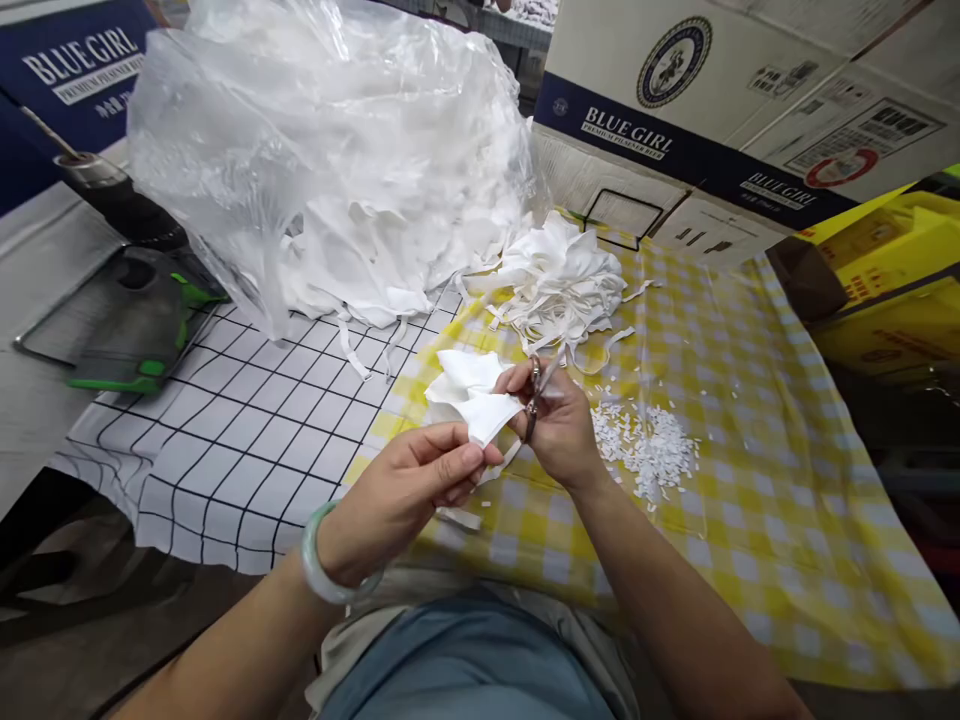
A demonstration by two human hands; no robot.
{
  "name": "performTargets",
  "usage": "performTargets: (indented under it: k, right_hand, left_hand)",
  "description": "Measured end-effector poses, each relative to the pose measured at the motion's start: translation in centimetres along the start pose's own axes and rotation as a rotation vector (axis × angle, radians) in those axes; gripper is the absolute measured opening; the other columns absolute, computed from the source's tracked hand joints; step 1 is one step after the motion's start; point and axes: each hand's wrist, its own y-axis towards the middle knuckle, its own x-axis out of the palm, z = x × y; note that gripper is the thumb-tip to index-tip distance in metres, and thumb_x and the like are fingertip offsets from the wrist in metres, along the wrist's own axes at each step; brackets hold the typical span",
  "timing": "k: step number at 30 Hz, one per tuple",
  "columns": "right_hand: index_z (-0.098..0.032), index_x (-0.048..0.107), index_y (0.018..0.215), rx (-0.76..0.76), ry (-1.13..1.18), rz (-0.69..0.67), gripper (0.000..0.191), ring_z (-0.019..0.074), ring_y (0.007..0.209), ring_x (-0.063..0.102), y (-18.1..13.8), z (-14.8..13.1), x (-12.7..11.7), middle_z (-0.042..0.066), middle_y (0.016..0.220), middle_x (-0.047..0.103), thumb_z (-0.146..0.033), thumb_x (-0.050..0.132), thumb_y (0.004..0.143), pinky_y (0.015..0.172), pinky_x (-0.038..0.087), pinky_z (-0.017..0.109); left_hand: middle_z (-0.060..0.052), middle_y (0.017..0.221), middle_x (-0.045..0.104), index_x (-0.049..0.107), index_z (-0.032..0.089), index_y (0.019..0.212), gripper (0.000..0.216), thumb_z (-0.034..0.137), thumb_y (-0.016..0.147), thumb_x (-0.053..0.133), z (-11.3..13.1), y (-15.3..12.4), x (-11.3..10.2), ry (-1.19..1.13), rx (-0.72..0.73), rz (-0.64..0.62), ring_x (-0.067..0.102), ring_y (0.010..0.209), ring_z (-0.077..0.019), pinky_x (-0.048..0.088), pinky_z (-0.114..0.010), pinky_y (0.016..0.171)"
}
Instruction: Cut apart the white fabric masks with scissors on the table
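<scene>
My left hand (431, 470), with a pale green bangle (319, 560) on its wrist, pinches the lower corner of a white cloth piece (472, 390) between thumb and fingers. Close beside it, my right hand (559, 425) is closed around small metal scissors (534, 400). Its fingertips also touch the cloth's right edge. A narrow white strap runs by the right fingers. The scissors' blades are mostly hidden by the hand. Just behind lies a heap of white cloth pieces with straps (562, 285). Right of my right hand is a scatter of tiny white clippings (652, 450).
A large clear plastic bag (337, 130) of white cloth pieces fills the back left. A green-and-grey tool (135, 320) lies at the left. Printed cartons (675, 130) stand behind, yellow packages (892, 260) at right. Yellow checked cloth (787, 520) covers the table beside white gridded cloth (225, 470).
</scene>
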Motion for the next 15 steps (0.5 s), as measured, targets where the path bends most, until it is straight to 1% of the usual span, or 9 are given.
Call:
performTargets:
  k: [2,3,4,5,7,9,10,12,15]
  right_hand:
    - [-0.023,0.052,0.078,0.165,0.03,0.021,0.04,0.0138,0.07,0.055,-1.1,1.1,0.6,-0.002,0.076,0.056,-0.043,0.083,0.063,0.071,0.05,0.029]
    - [-0.023,0.051,0.077,0.246,0.065,0.026,0.043,0.0131,0.068,0.053,-1.8,1.6,1.1,-0.003,0.073,0.054,-0.045,0.084,0.06,0.068,0.05,0.028]
    - [-0.023,0.049,0.077,0.318,0.112,0.021,0.046,0.0126,0.067,0.052,-2.5,2.1,1.6,-0.004,0.072,0.052,-0.046,0.085,0.059,0.068,0.05,0.028]
    - [-0.023,0.048,0.077,0.374,0.163,0.007,0.048,0.0125,0.067,0.052,-3.2,2.5,2.0,-0.004,0.072,0.052,-0.047,0.085,0.058,0.068,0.05,0.028]
    - [-0.023,0.047,0.08,0.432,0.214,-0.022,0.049,0.0127,0.069,0.053,-4.5,2.8,2.2,-0.004,0.074,0.052,-0.051,0.083,0.061,0.07,0.05,0.029]
    - [-0.023,0.049,0.084,0.408,0.104,-0.043,0.044,0.0142,0.073,0.053,-5.5,2.5,1.2,-0.002,0.08,0.054,-0.053,0.078,0.069,0.072,0.049,0.03]
    - [-0.023,0.051,0.087,0.369,-0.019,-0.052,0.042,0.0157,0.077,0.054,-5.9,2.1,0.4,0.0,0.083,0.055,-0.054,0.074,0.073,0.074,0.048,0.031]
    - [-0.021,0.055,0.089,0.254,-0.34,-0.057,0.04,0.0198,0.086,0.053,-6.4,1.0,-1.6,0.004,0.09,0.057,-0.055,0.071,0.075,0.079,0.045,0.035]
    - [-0.02,0.057,0.081,0.094,-0.735,-0.098,0.043,0.0231,0.088,0.05,-6.7,-0.4,-3.7,0.005,0.086,0.059,-0.059,0.073,0.072,0.081,0.039,0.037]
  left_hand:
    - [-0.006,0.087,0.056,0.075,0.018,0.088,0.017,0.031,0.089,0.065,0.1,-0.1,0.3,0.334,0.274,0.114,0.051,0.081,-0.0161,0.045,-0.03,0.075]
    - [-0.008,0.096,0.057,0.075,0.019,0.086,0.015,0.027,0.09,0.063,0.0,-0.1,0.4,0.463,0.401,0.171,0.053,0.094,-0.019,0.044,-0.033,0.086]
    - [-0.008,0.102,0.056,0.074,0.019,0.085,0.015,0.024,0.091,0.062,-0.1,0.1,0.7,0.53,0.49,0.212,0.052,0.104,-0.021,0.042,-0.034,0.094]
    - [-0.008,0.106,0.056,0.073,0.019,0.084,0.016,0.023,0.092,0.059,-0.3,0.4,0.9,0.529,0.531,0.231,0.051,0.109,-0.0219,0.041,-0.035,0.097]
    - [-0.008,0.104,0.055,0.069,0.018,0.082,0.022,0.024,0.096,0.053,-1.0,1.0,1.2,0.388,0.486,0.202,0.054,0.104,-0.0206,0.044,-0.033,0.09]
    - [-0.006,0.096,0.053,0.065,0.018,0.079,0.026,0.027,0.098,0.05,-1.6,1.6,1.5,0.241,0.392,0.176,0.055,0.087,-0.0164,0.045,-0.029,0.075]
    - [-0.005,0.094,0.051,0.064,0.017,0.078,0.027,0.028,0.098,0.05,-1.9,1.8,1.6,0.211,0.359,0.179,0.053,0.08,-0.0145,0.043,-0.027,0.069]
    - [-0.005,0.091,0.049,0.064,0.017,0.078,0.028,0.03,0.098,0.05,-2.4,2.0,1.9,0.227,0.331,0.183,0.05,0.077,-0.0136,0.039,-0.026,0.063]
    - [-0.006,0.097,0.049,0.064,0.016,0.08,0.027,0.029,0.098,0.049,-2.7,1.9,2.4,0.295,0.335,0.167,0.052,0.09,-0.0169,0.04,-0.026,0.066]
